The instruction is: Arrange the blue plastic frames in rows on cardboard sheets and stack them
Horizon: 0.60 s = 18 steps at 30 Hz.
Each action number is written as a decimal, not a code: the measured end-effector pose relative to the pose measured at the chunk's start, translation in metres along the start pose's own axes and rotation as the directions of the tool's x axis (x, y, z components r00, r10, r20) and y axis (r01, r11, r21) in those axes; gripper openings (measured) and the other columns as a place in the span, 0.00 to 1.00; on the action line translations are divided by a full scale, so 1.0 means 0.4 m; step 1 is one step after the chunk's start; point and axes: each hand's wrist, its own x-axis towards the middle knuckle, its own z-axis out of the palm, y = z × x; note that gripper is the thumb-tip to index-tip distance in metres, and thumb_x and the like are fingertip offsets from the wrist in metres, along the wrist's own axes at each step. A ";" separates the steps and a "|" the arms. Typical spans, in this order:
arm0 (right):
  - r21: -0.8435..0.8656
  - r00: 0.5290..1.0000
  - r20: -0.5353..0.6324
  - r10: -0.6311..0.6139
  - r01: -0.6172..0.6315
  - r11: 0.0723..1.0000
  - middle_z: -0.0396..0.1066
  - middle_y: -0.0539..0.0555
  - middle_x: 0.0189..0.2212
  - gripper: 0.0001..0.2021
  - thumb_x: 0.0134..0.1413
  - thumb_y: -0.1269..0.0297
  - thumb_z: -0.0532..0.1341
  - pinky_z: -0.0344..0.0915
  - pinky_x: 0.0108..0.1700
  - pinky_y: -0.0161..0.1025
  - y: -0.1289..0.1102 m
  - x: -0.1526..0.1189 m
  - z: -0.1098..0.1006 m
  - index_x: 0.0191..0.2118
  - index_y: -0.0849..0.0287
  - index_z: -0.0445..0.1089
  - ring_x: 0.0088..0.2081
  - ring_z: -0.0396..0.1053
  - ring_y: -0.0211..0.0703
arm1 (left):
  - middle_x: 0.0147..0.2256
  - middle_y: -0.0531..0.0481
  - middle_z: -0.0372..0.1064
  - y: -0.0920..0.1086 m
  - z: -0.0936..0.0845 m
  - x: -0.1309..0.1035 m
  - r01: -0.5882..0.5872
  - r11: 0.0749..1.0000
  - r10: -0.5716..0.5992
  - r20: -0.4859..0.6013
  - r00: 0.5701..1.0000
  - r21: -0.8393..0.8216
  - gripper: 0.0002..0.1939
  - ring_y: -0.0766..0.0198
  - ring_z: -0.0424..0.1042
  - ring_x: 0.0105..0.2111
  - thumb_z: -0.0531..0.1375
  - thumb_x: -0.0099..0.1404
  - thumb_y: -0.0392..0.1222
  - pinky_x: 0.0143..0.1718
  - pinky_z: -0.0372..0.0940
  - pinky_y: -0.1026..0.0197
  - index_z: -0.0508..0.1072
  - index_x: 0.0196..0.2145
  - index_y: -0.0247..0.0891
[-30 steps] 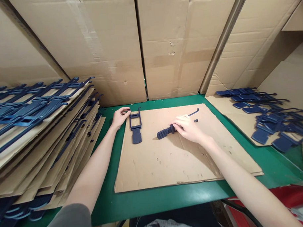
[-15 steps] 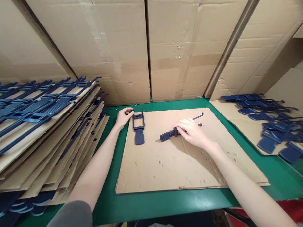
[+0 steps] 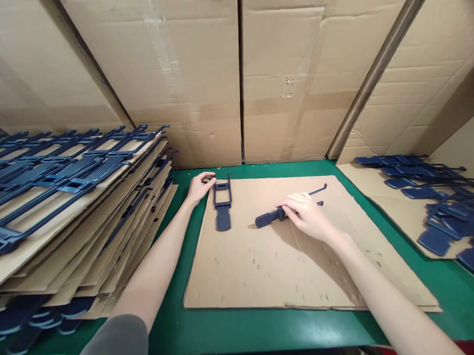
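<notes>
A dark blue plastic frame with a ribbed paddle end (image 3: 223, 219) lies flat near the left edge of the cardboard sheet (image 3: 233, 281). The fingers of my left hand (image 3: 200, 187) are closed at its upper left prong, whose tip they hide. Near the middle of the sheet, my right hand (image 3: 307, 217) grips a second dark blue plastic frame (image 3: 267, 219) around its middle. That piece is tilted, with its ribbed paddle pointing left and two thin hooked prongs sticking out to the right beyond my fingers.
On the left stands a tall stack of cardboard sheets (image 3: 129, 236) layered with similar blue frames (image 3: 71, 184). More blue frames (image 3: 437, 241) lie heaped on cardboard at the right. Large cardboard panels (image 3: 301, 123) rise behind the green table (image 3: 255, 331).
The camera view has shifted slightly, so everything appears a little further right or lower. Both hands keep their places on the two frames.
</notes>
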 end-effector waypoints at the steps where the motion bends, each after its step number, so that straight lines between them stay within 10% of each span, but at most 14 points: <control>1: 0.001 1.000 0.001 0.000 0.000 1.000 0.72 0.54 0.34 0.14 0.64 0.69 0.48 0.57 0.44 0.45 0.000 0.001 -0.001 0.40 0.56 0.71 0.38 0.68 0.44 | 0.40 0.43 0.75 -0.001 0.000 0.001 0.001 1.000 -0.001 0.000 1.000 -0.001 0.19 0.59 0.72 0.34 0.63 0.54 0.49 0.37 0.66 0.59 0.75 0.40 0.35; 18: 0.010 1.000 0.023 0.013 -0.014 1.000 0.72 0.54 0.35 0.14 0.65 0.69 0.47 0.58 0.45 0.46 -0.003 0.002 -0.008 0.40 0.57 0.70 0.38 0.68 0.44 | 0.39 0.43 0.74 -0.030 -0.002 0.008 0.000 1.000 0.000 -0.002 1.000 -0.006 0.21 0.59 0.73 0.35 0.63 0.54 0.49 0.39 0.67 0.58 0.74 0.43 0.35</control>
